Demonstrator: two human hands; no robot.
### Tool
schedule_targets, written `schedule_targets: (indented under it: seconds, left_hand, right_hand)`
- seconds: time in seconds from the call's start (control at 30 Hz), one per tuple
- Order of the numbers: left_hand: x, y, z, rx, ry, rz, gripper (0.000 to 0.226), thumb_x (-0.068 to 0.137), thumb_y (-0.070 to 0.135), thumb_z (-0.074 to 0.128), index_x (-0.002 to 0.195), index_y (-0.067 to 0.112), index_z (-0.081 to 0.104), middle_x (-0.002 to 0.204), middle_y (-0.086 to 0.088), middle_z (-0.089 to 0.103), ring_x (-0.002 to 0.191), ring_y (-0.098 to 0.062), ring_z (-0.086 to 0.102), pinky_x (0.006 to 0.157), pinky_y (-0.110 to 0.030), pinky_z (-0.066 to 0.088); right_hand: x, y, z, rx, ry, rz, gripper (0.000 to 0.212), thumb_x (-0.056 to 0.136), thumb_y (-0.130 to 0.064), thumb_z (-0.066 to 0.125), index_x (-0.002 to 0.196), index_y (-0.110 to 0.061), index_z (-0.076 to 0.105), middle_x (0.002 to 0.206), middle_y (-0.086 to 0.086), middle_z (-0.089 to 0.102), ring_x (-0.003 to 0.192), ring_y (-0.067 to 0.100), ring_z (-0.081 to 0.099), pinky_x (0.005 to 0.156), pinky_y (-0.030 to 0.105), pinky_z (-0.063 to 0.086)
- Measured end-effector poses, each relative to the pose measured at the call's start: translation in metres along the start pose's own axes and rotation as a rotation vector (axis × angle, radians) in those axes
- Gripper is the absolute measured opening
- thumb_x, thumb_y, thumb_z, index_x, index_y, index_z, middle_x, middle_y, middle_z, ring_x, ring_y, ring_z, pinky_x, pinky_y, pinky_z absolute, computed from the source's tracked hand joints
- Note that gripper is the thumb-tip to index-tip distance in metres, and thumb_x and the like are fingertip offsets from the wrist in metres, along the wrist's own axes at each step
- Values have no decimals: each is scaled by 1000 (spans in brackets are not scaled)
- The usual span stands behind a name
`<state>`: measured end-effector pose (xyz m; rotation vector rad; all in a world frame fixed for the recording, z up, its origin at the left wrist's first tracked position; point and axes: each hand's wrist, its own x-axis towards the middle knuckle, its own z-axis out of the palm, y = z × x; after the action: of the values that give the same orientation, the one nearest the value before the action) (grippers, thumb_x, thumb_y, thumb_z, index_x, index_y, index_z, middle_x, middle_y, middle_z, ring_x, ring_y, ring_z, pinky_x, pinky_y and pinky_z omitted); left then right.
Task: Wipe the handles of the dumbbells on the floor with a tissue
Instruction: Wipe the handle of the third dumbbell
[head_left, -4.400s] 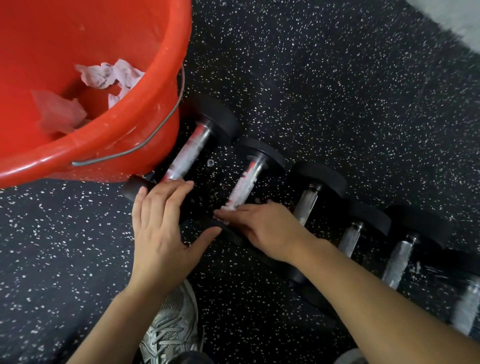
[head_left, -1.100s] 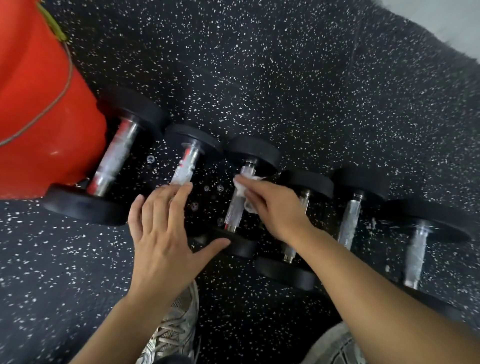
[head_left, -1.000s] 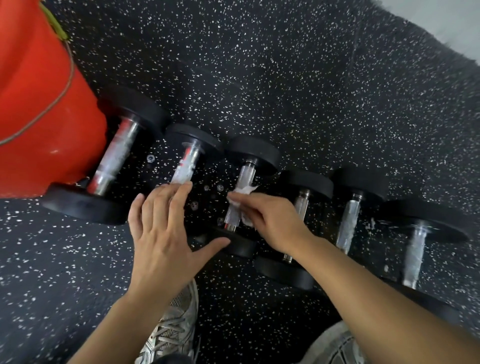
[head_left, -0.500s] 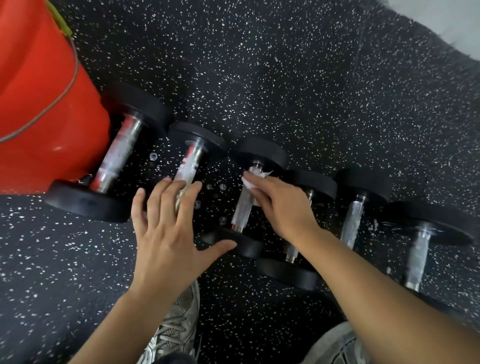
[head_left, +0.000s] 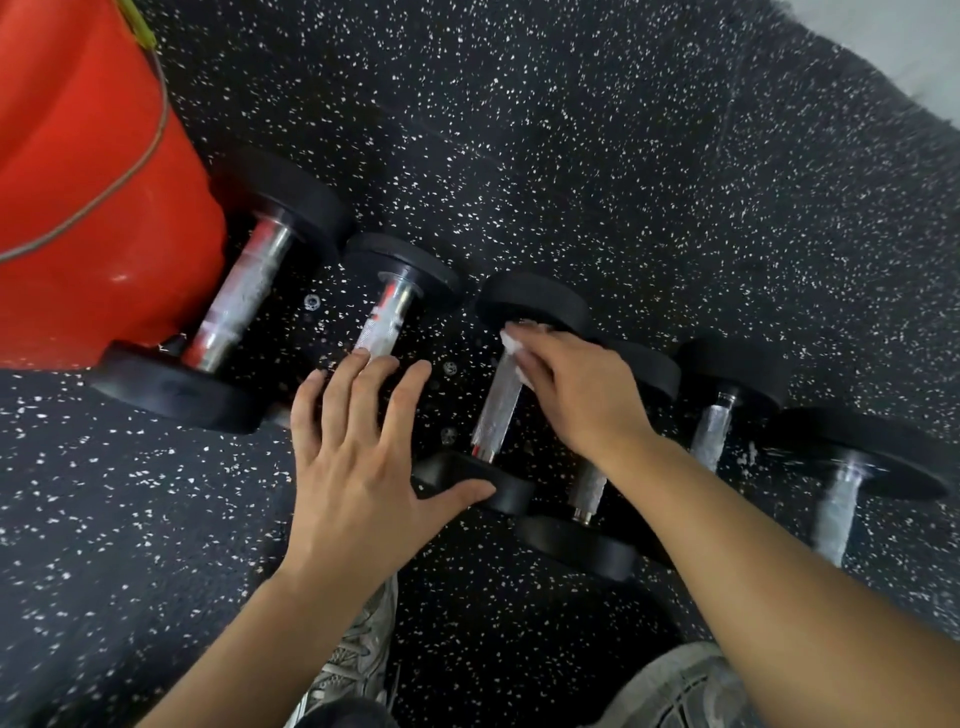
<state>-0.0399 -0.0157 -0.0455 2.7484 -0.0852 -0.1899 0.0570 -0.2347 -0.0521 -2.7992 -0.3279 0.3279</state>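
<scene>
Several black dumbbells with chrome handles lie in a row on the speckled floor. My right hand (head_left: 576, 389) presses a white tissue (head_left: 511, 345) against the far end of the third dumbbell's handle (head_left: 498, 410), close to its far weight head. My left hand (head_left: 358, 457) lies flat with fingers spread over the near end of the second dumbbell (head_left: 387, 317), and its thumb touches the third dumbbell's near head (head_left: 483, 480). The near head of the second dumbbell is hidden under my palm.
A red bucket (head_left: 78, 197) with a wire handle stands at the far left, touching the largest dumbbell (head_left: 234, 306). More dumbbells (head_left: 717, 431) continue to the right. My grey shoes (head_left: 358, 654) show at the bottom. Speckled rubber floor stretches beyond the row.
My right hand has slid the tissue up and down the third dumbbell's handle and is now at its far end. My left hand has stayed on the second dumbbell.
</scene>
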Motion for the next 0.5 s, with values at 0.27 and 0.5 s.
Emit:
schedule_targets:
  seconds: [0.27, 0.5]
  left_hand:
    - [-1, 6, 5, -50, -12, 13, 113, 70, 94, 53, 154, 19, 45, 151, -10, 49, 153, -33, 34, 130, -52, 8]
    - [-1, 0, 3, -47, 22, -26, 116, 68, 94, 58, 153, 16, 44, 152, -10, 48, 153, -33, 34, 130, -55, 10]
  right_hand:
    - [-40, -17, -4, -13, -369, -240, 41, 105, -40, 45, 145, -41, 51, 127, -6, 69, 108, 19, 70, 94, 35, 56]
    - [-10, -2, -3, 174, 19, -20, 37, 105, -35, 51, 142, -37, 56, 113, -8, 72, 88, 14, 70, 74, 29, 56]
